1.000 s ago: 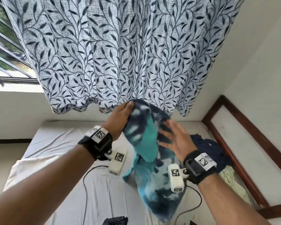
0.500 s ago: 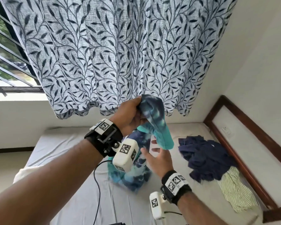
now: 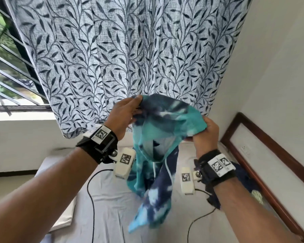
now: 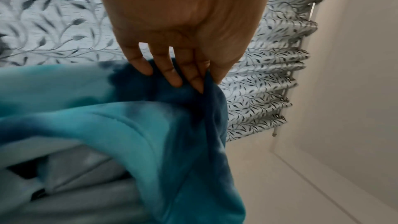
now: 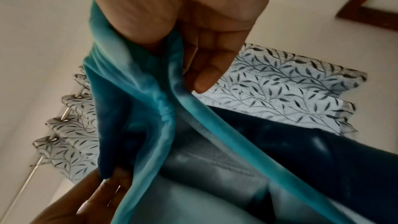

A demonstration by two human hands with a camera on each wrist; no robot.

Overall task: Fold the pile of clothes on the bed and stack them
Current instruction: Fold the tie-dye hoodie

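Head view: we see the left hand (image 3: 125, 116) and the right hand (image 3: 206, 133) both raised, holding a blue tie-dye garment (image 3: 158, 155) stretched between them in the air. Left hand pinches the dark upper edge, fingers curled on cloth; right hand grips the teal edge in a closed fist. The rest of the garment hangs down below both hands over the bed (image 3: 112, 216), not touching it as far as we can tell. A dark blue pile of clothes (image 3: 244, 179) lies below and just right of the right wrist, a striped piece (image 3: 257, 197) beside it. Leaf-print curtain (image 3: 130, 50) behind the hands. Left wrist view: left hand (image 4: 183, 31) with fingers (image 4: 175, 76) pressed down into the dark fold of the garment (image 4: 107, 108), thumb side pinching it. Right wrist view: right hand (image 5: 183, 23) closed round a gathered teal hem of the garment (image 5: 163, 108), which runs off below it; left hand (image 5: 90, 203) holds the far end, blurred.
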